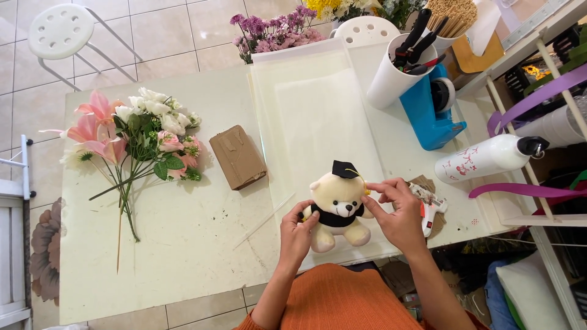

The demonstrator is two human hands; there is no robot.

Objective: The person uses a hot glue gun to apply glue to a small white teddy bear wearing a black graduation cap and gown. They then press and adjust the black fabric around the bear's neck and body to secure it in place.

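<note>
Hands meet on a cream teddy bear (337, 208) in a black graduation cap and black collar, which sits upright at the near edge of the white table (202, 263), facing the person. The left hand (297, 233) grips the bear's side at its arm, fingers curled around it. The right hand (398, 211) pinches at the yellow tassel by the bear's ear with thumb and forefinger, the other fingers loosely bent.

Beside the right hand lies a white glue gun (430, 211) on a scrap of brown card. Sheets of pale wrapping paper (318, 116) stretch away behind the bear. Left of them sits a brown cardboard box (238, 157), and further left a bouquet of pink lilies and white roses (137, 140). At the far right lie a white bottle (489, 157) on its side, a blue tape dispenser (431, 113) and a white tub of scissors (397, 70).
</note>
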